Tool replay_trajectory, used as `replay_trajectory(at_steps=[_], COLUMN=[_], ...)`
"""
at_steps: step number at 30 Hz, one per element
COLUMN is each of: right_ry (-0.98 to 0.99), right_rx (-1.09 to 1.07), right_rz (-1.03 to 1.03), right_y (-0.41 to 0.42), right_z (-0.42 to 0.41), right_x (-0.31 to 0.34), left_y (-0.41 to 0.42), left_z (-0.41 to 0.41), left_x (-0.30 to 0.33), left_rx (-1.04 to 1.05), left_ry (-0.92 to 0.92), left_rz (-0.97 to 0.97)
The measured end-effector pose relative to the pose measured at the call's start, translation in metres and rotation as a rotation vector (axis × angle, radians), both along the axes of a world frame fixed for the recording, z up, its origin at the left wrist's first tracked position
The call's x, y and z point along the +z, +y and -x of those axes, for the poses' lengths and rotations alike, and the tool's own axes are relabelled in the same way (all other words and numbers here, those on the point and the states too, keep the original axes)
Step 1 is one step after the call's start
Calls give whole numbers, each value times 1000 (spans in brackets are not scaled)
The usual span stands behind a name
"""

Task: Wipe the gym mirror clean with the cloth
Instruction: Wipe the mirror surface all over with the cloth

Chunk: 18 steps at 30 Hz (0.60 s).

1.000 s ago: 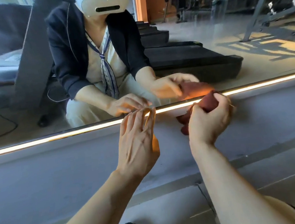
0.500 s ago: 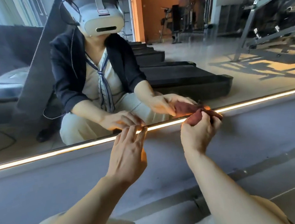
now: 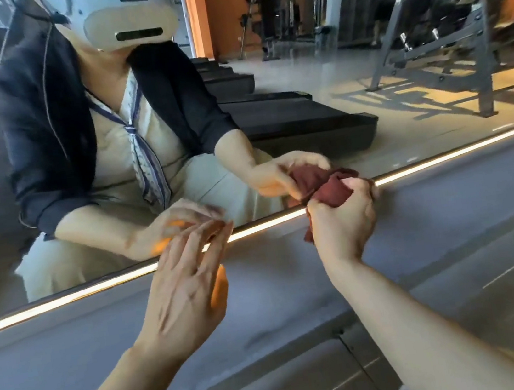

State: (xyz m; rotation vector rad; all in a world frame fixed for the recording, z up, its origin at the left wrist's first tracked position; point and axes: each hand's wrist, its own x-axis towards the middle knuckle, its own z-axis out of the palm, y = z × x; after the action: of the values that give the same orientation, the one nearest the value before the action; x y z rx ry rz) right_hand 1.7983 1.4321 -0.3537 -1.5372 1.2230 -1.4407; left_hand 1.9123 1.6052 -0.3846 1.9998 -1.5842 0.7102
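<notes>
In the head view, a large gym mirror (image 3: 316, 87) is seen filling the upper part of the picture, its lower edge bordered by a lit strip (image 3: 96, 285) that runs slantwise from lower left to upper right. Below the strip a grey ledge (image 3: 448, 201) is seen, and beneath that a grey floor (image 3: 308, 379) marked with seams. Reflected in the glass are a crouching person in a dark jacket and pale clothing, black treadmill decks (image 3: 298, 123), a grey metal rack (image 3: 446, 46) on a sunlit floor, an orange wall (image 3: 220, 11), and a second person standing far off.

A dark red cloth (image 3: 331, 192) is held bunched in the right hand (image 3: 343, 219), whose fingers are curled tightly round it. The cloth is pressed against the bottom edge of the mirror, just above the lit strip, with a small corner hanging below the hand at its left side. Its reflection is met directly on the glass.

The left hand (image 3: 185, 291) is held apart from the cloth, to its left, with fingers straight and lightly spread and nothing grasped; the fingertips (image 3: 212, 237) are placed at the lit strip, and are somewhat blurred.
</notes>
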Motion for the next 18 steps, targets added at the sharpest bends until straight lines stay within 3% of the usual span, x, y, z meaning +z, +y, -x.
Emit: replay_trajectory(at_steps=[5,11,15,18], right_ry=[123,-79,39,73], right_rx=[391,-46,124,325], right_rz=[166,-3,116,74], right_y=[69,27,65,91], right_z=[-12,-5,-19,-24], right_x=[-11,1,-14,-13], left_y=[6,16,21,26], left_z=[0,-4,-4,-3], left_x=[-10,-9,-9,-8], left_rx=[-41,-28,-23,-37], left_ry=[-18,22,24,50], left_rz=[-15,-41,-49,-52])
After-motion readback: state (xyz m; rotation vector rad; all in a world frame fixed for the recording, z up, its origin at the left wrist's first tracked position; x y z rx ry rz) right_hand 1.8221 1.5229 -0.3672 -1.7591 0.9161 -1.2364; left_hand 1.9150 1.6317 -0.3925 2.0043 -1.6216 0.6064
